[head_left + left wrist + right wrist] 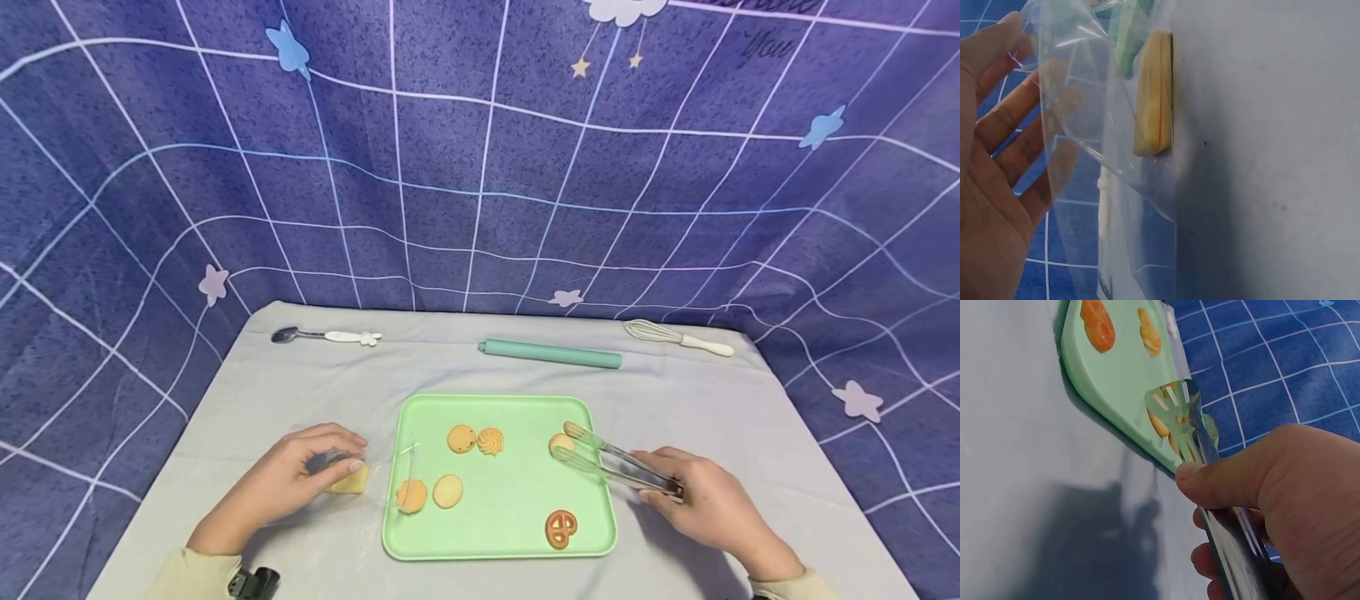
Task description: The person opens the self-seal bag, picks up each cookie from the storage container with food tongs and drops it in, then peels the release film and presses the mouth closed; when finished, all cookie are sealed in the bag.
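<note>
My left hand [300, 467] pinches the edge of a clear plastic bag [1085, 144] between thumb and index finger, its other fingers spread loosely behind the film. A yellow rectangular biscuit [1155, 94] lies inside the bag, by the table surface. My right hand [701, 500] grips metal tongs [622, 467] by the handles. Their slotted tips lie either side of a round cookie [562, 444] at the right of a light green tray [502, 546]. Also on the tray are a pretzel-shaped cookie [561, 529], a swirled cookie [491, 441] and several round cookies [447, 492].
Behind the tray lie a spoon with a white handle [345, 337], a green rolling pin [551, 353] and a white whisk [678, 337]. A blue gridded curtain [480, 167] hangs along the back of the cloth-covered table [300, 383].
</note>
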The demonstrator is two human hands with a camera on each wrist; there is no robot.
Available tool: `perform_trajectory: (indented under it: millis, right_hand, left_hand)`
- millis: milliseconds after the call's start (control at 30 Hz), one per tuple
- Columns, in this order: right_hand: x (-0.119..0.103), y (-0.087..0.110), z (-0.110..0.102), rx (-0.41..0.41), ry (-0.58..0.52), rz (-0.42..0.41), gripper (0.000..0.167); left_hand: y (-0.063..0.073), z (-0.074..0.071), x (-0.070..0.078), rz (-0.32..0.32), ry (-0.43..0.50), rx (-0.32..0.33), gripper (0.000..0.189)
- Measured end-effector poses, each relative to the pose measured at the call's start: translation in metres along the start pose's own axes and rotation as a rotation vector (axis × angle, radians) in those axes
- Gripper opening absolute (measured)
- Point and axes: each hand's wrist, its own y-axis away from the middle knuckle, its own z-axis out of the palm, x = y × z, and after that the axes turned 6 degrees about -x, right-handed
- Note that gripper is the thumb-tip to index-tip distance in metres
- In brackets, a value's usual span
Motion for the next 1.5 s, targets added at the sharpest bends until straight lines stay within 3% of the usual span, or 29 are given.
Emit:
perform_trajectory:
  millis: [267,533,767,933,1333,1500]
  right_hand:
    - [-0.019,-0.022,0.008,-0.024,-0.095,-0.098,0.051]
    - [-0.061,-0.06,0.026,-0.099,-0.169,-0.245,0.05]
    - [-0.104,-0.102,0.041,-0.198,-0.147,-0.331,0.047]
    - [-0.123,-0.126,0.057,-0.26,-0.133,-0.385,0.047]
    - [-0.155,-0.162,0.072,-0.304,-0.1,-0.451,0.047]
    - [-0.166,-0.173,0.077,-0.327,-0.074,-0.461,0.048]
  left_hand:
    - [0.004,-0.002,0.001,0.004,-0.055,0.02,0.029]
    - [0.004,-0.004,0.003,-0.024,-0.056,0.02,0.028]
    - [0.004,-0.004,0.004,-0.013,-0.057,0.021,0.029]
    - [0.003,-0.005,0.005,-0.003,-0.049,0.017,0.03]
    - [0.004,-0.007,0.008,-0.04,-0.04,0.001,0.025]
    - [0.001,-0.007,0.011,-0.025,-0.045,0.009,0.026]
